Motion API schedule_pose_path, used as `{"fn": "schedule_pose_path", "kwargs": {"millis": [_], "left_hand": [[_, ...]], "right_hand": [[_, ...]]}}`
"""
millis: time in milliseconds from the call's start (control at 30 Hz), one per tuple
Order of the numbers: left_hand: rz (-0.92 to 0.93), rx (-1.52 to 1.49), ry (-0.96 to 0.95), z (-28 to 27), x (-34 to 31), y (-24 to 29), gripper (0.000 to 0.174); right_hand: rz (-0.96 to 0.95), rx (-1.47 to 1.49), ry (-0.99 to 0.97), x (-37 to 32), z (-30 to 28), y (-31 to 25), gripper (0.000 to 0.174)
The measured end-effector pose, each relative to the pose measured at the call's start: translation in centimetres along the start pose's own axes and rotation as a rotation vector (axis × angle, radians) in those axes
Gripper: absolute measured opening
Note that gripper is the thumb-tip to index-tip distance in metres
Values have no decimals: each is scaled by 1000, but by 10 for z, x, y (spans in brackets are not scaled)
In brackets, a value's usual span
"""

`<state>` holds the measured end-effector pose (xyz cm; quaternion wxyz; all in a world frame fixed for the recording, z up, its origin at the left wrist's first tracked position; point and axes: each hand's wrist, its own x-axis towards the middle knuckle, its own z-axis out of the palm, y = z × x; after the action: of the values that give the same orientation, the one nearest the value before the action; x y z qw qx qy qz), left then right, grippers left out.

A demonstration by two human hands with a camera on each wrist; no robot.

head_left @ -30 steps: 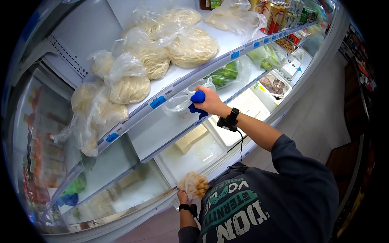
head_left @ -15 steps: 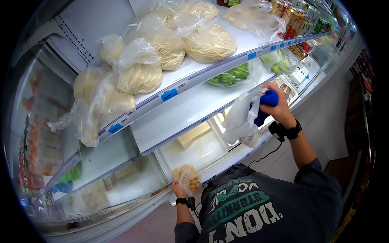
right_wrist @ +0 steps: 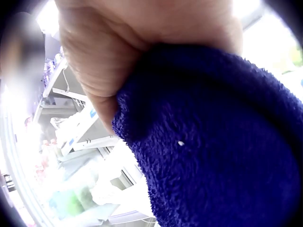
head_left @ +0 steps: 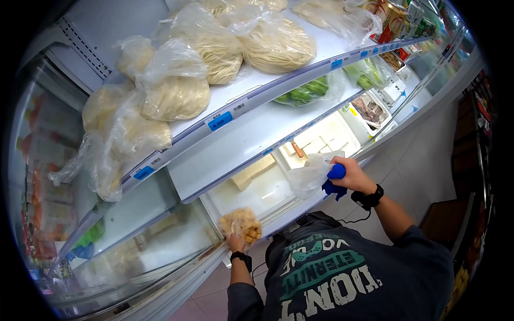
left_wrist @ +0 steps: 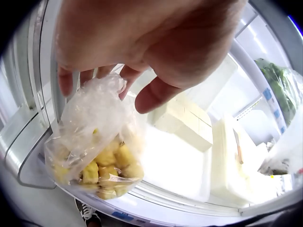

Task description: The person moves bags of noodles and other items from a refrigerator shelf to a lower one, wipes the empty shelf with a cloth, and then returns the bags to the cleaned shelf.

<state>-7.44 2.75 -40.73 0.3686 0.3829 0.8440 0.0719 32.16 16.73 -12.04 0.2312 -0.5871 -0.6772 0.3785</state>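
My left hand [head_left: 236, 242] holds the gathered top of a clear plastic bag of tofu puffs [head_left: 239, 220] at the front edge of the display case. In the left wrist view the yellow chunks [left_wrist: 108, 165] sit low in the bag; my fingertips are behind its crumpled top, with the thumb apart from it. Farther right, my right hand [head_left: 350, 174] grips a bunched blue terry cloth [head_left: 335, 179] together with a thin white plastic bag [head_left: 309, 176], which hangs toward the case. The blue cloth fills much of the right wrist view.
Bags of noodles [head_left: 176, 96] crowd the upper shelf [head_left: 225, 101]. Bagged greens [head_left: 308, 92] lie on the shelf below. Tofu blocks [head_left: 251, 172] stand in a white tray [head_left: 273, 193]; an orange-handled tool [head_left: 297, 150] lies in the neighbouring tray. The case's front edge [head_left: 292, 218] runs before my body.
My right hand has drawn the plastic bag and blue cloth away from the middle shelf, right and down to the case front. The tofu puff bag has shifted slightly inward over the case edge.
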Motion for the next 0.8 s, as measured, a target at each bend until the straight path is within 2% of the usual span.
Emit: {"fn": "schedule_pose_path", "kwargs": {"millis": [67,200,267,500,567,600,667,700,767,800], "left_hand": [[-42,150,4,-1,-4,6,56],[-113,57,-90,2,-1,2,55],[-54,31,-63,-7,-11,14,57],[31,58,-95,-12,-13,29,68],[162,209,-7,-21,-28,54,82],[158,204,-5,-22,-32,61,82],[522,140,-188,-23,-39,73,99],[514,136,-186,-27,-51,85,99],[766,-61,-343,-31,-78,113,102],[758,-64,-340,-21,-83,117,102]], "right_hand": [[32,-2,5,2,10,25,33],[56,-7,26,-2,20,52,30],[66,-4,-113,-5,26,58,31],[-122,-49,-357,1,86,55,36],[-195,-95,-437,1,106,56,34],[-212,-136,-498,1,114,54,33],[-227,-141,-592,-2,123,45,31],[-234,-135,-623,-3,126,42,31],[-245,-130,-663,-3,131,37,31],[-269,-110,-697,-2,134,33,32]]}}
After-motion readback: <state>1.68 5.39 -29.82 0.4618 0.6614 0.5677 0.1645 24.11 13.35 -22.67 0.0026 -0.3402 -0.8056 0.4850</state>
